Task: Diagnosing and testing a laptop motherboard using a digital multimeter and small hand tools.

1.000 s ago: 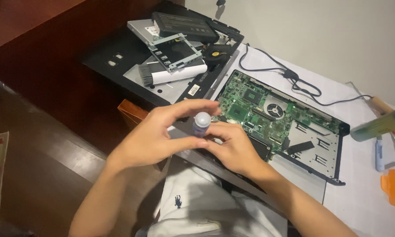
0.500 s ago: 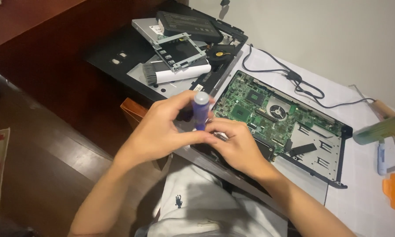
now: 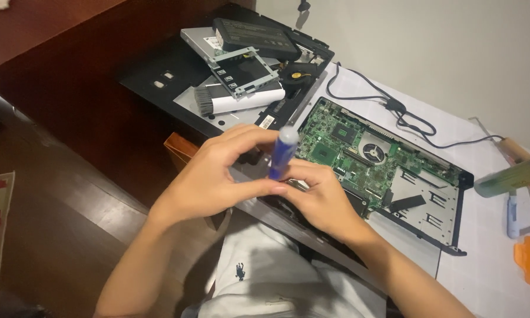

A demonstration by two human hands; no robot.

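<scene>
Both hands meet at the near edge of the opened laptop base [image 3: 388, 188]. The left hand [image 3: 218, 176] is curled around a blue screwdriver [image 3: 281, 154], which stands almost upright with its pale cap on top. The right hand [image 3: 321, 197] lies just beside it, its fingers closed near the lower end of the tool; the tip itself is hidden between the hands, so I cannot tell what it touches.

The green motherboard [image 3: 359, 150] lies exposed in the base, on the white surface [image 3: 489, 259]. Behind it is a pile of removed parts: a battery pack [image 3: 253, 36], a metal drive caddy [image 3: 244, 72] and a small brush [image 3: 241, 101]. A black cable [image 3: 394, 109] runs along the far side.

I judge that the step in hand is work on a screw at the front edge of the base. Such work calls for the driver to stay upright and well seated in the screw head.
</scene>
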